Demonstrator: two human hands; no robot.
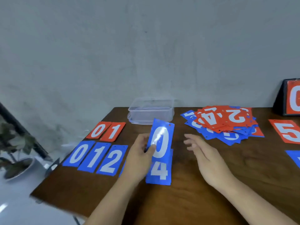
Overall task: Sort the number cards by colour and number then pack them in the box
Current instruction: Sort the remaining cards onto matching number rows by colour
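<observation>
one blue 0 card (pixel 161 138) upright in left hand (pixel 139 157), right hand (pixel 203 154) slack

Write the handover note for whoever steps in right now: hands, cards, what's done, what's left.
Left hand pinches a blue 0 card, lifted above the blue 4 card. Right hand open, empty.
Laid out: red row 0, 1; blue row 0, 1, 2, then the 4. Red 5 card lies far right.
To do: the mixed pile, then packing; the clear box at the back looks empty.
</observation>
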